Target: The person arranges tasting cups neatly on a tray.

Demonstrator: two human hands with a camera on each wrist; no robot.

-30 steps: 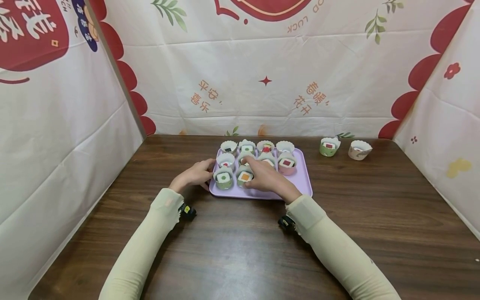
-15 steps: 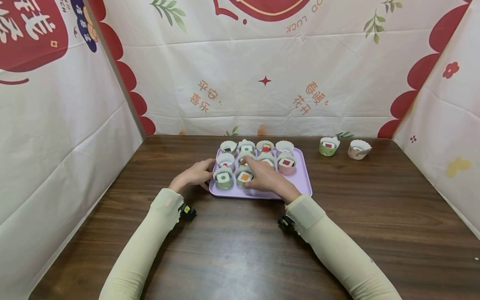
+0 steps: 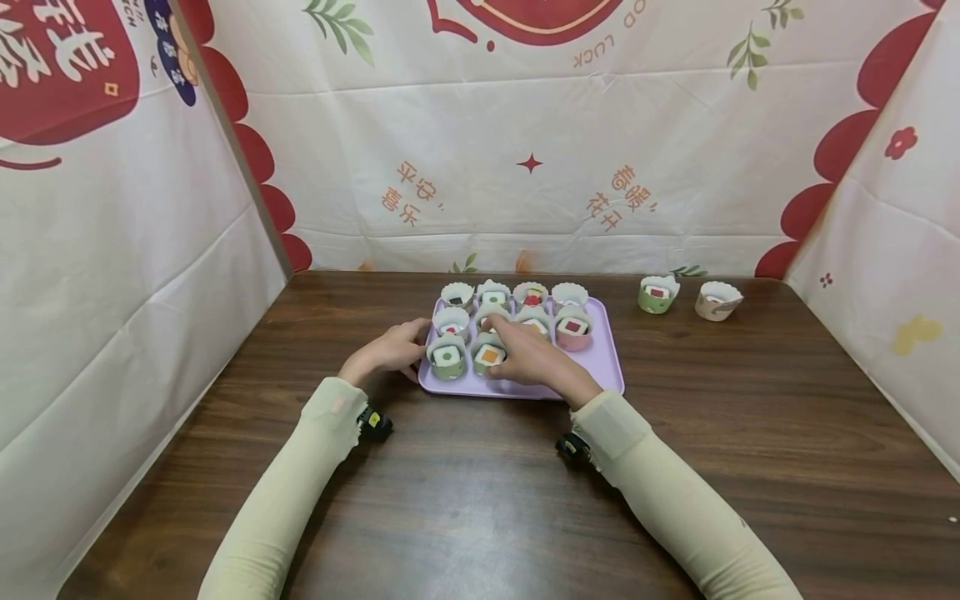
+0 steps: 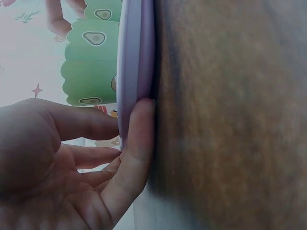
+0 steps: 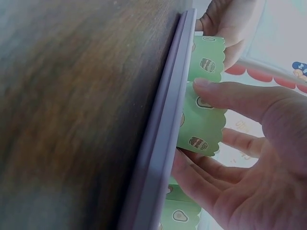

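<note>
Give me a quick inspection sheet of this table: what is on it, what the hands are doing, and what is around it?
Surface: dark wooden table, bare in front of the arms.
Job's things: lilac tray carrying paper cups of toy sushi in rows; green cup with orange centre in the front row.
Clutter: green cup and pale cup on the table to the right, off the tray.
Hands: left hand touches the tray's left edge, fingers fairly straight; right hand rests on the tray beside the orange-centred cup, thumb against a green cup wall in the right wrist view.
Cables: nothing seen; small black wrist cameras only.
Surroundings: white cloth walls printed with red shapes and lettering.
</note>
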